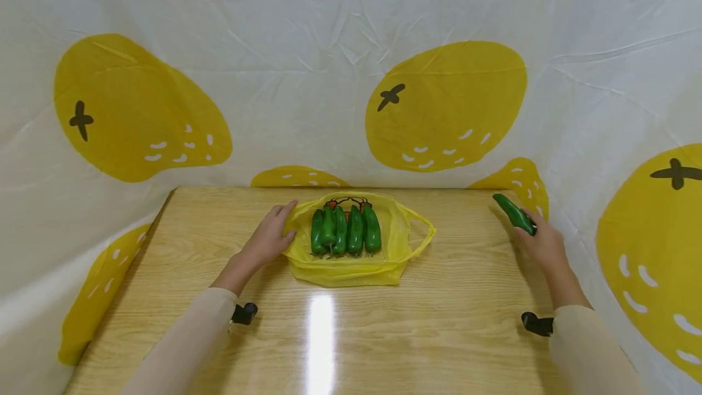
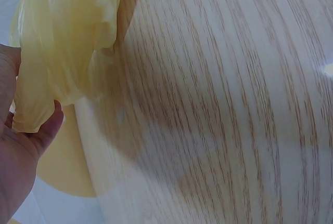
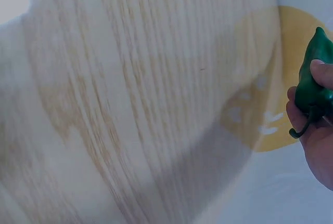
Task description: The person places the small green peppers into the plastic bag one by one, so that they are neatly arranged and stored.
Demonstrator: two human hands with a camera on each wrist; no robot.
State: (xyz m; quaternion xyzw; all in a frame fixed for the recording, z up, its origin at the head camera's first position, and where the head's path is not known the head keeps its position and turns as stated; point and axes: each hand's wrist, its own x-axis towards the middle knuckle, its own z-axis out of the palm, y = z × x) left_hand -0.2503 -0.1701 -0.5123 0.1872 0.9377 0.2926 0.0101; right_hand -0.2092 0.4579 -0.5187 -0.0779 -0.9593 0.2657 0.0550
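Observation:
A yellow plastic bag (image 1: 351,261) lies flat in the middle of the wooden table (image 1: 439,334), with several green peppers (image 1: 345,230) lined up on it. My left hand (image 1: 270,236) grips the bag's left edge; in the left wrist view the yellow film (image 2: 57,52) bunches against my palm (image 2: 21,161). At the table's far right, my right hand (image 1: 540,242) holds one more green pepper (image 1: 514,213), tip pointing up and left. The right wrist view shows that pepper (image 3: 315,76) pinched by my thumb and fingers (image 3: 320,125), stem curling down.
A white cloth with big yellow fruit prints (image 1: 444,102) walls in the table at the back and both sides. The bag's loop handle (image 1: 425,233) sticks out to the right. Bare wood lies between the bag and my right hand and along the front.

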